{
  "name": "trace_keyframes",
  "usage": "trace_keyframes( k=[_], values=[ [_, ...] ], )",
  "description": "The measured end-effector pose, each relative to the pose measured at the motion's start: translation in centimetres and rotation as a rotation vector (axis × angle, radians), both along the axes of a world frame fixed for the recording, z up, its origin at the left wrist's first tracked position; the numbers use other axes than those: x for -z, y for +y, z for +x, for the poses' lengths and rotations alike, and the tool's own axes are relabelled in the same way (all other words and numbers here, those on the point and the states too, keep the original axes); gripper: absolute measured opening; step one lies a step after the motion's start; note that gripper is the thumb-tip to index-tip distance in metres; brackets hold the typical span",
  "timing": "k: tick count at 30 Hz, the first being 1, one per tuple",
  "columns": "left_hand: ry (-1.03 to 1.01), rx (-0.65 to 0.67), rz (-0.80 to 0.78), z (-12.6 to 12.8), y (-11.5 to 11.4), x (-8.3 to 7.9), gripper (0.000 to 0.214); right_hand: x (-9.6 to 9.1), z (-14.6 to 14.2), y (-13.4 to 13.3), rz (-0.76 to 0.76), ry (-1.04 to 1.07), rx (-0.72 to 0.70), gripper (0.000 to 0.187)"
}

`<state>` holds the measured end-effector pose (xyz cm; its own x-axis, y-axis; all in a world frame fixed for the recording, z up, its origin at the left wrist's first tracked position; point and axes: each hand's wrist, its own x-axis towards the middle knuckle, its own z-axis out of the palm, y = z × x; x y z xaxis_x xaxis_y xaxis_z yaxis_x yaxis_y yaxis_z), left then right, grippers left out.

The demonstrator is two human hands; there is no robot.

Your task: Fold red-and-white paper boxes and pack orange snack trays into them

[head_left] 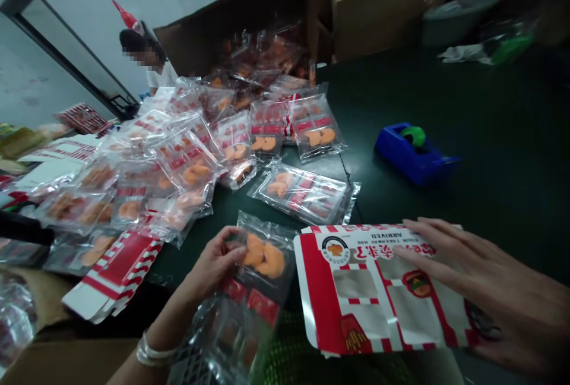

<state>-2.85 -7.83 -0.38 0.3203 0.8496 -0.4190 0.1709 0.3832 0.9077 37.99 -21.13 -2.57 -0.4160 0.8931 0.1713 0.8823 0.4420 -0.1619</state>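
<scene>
My left hand (218, 263) pinches the upper left edge of a clear plastic packet (262, 290), which holds orange pieces and red items in a dark tray. On the right, my right hand (481, 284) grips a red-and-white printed cardboard box (369, 290) at its right side, fingers lying over the top and thumb side partly hidden. The box has cut-out windows and drawings of a burger and fries. Packet and box are held side by side, close together. Just beyond them, another sealed packet (305, 192) lies on the dark green table.
A large heap of similar packets (191, 159) covers the table's left and back. A blue tape dispenser (414, 153) stands on the right. Folded striped boxes (113, 272) lie at left. Cardboard cartons (392, 5) and a grey tub (458, 16) stand behind. A person (160, 73) is at the far left.
</scene>
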Motion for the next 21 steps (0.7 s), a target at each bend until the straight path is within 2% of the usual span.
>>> trace_keyframes(
  k=[4, 6, 9, 12, 15, 17, 19, 21],
  values=[
    [-0.122, 0.179, -0.078, 0.5, -1.0, -0.1, 0.04, 0.1, -0.5, 1.1, 0.026, 0.054, 0.067, 0.108],
    [-0.149, 0.328, -0.089, 1.2, -1.1, -0.7, 0.033, 0.3, -0.4, 1.6, 0.018, 0.05, 0.022, 0.108],
    [-0.155, 0.637, -0.09, 2.5, -0.2, -2.1, 0.031, 1.0, 0.0, 1.9, -0.02, 0.03, -0.039, 0.108],
    [-0.087, 0.904, -0.069, 4.2, 1.3, -3.2, 0.037, 1.5, 0.0, 1.9, -0.067, 0.032, -0.031, 0.103],
    [0.059, 1.075, 0.066, 6.2, 2.7, -3.0, 0.033, 1.3, -0.3, 2.3, -0.09, 0.042, -0.049, 0.103],
    [0.126, 1.085, 0.169, 7.4, 3.5, -2.2, 0.03, 0.7, -0.5, 2.8, -0.125, 0.021, -0.04, 0.102],
    [0.167, 0.943, 0.196, 7.9, 4.1, -1.2, 0.029, 0.0, -0.5, 3.3, -0.175, -0.006, -0.009, 0.097],
    [0.156, 0.761, 0.119, 7.6, 4.5, -0.6, 0.032, -0.7, -0.3, 3.7, -0.215, 0.001, 0.007, 0.094]
  ],
)
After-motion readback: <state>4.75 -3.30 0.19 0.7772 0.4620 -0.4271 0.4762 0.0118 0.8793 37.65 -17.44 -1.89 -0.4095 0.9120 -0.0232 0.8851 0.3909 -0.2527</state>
